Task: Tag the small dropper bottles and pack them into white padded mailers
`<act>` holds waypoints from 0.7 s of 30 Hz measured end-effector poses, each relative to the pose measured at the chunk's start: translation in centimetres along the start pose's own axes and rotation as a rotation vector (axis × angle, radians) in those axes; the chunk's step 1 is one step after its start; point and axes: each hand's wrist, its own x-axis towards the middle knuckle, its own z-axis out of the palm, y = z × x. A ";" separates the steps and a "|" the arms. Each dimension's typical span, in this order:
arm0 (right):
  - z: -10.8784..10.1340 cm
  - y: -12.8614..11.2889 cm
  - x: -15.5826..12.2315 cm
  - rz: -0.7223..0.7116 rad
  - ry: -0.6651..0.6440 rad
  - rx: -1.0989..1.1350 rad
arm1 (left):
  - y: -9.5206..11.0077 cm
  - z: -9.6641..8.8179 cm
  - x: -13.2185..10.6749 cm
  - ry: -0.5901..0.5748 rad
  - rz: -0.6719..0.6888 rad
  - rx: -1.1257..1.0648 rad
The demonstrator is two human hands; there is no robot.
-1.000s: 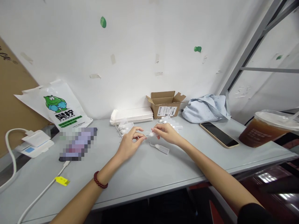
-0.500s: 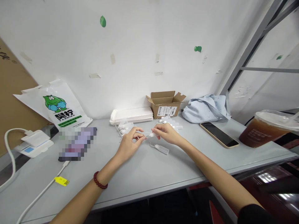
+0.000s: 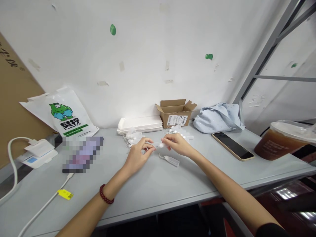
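My right hand pinches a small clear plastic needle-tip bottle above the table; its fingers hide most of the body. From the white neck, a dark thin needle and a pale looped strap reach leftward. The thumb and finger of my left hand are closed at the far end of that tip, covering whatever sits there. Just below the hands, a second needle-tip bottle lies on the table with its strap curling left. More such bottles are heaped behind my left hand, and another group lies behind my right.
Against the wall stand a stack of white paper packets and an open cardboard box. To the right are a light blue cloth bag, a phone and a drink cup. A blurred phone, cable and plastic bag occupy the left.
The whole view has shifted slightly, so everything sits a little lower. Both hands keep nearly the same pose, still together at the bottle.
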 end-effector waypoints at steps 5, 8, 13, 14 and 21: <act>-0.1 -0.1 0.0 0.007 -0.009 -0.004 | 0.0 0.0 -0.1 -0.003 0.001 0.014; -0.1 -0.1 0.0 0.013 -0.004 -0.004 | 0.1 0.0 -0.1 -0.003 0.001 0.012; -0.1 -0.2 0.0 0.030 -0.002 0.001 | 0.2 0.1 -0.1 -0.005 0.006 0.001; -0.1 -0.2 0.0 0.030 -0.002 0.002 | 0.3 0.1 -0.1 -0.005 0.007 -0.001; -0.1 -0.1 0.0 0.025 -0.002 -0.002 | 0.3 0.0 -0.2 0.003 0.004 0.001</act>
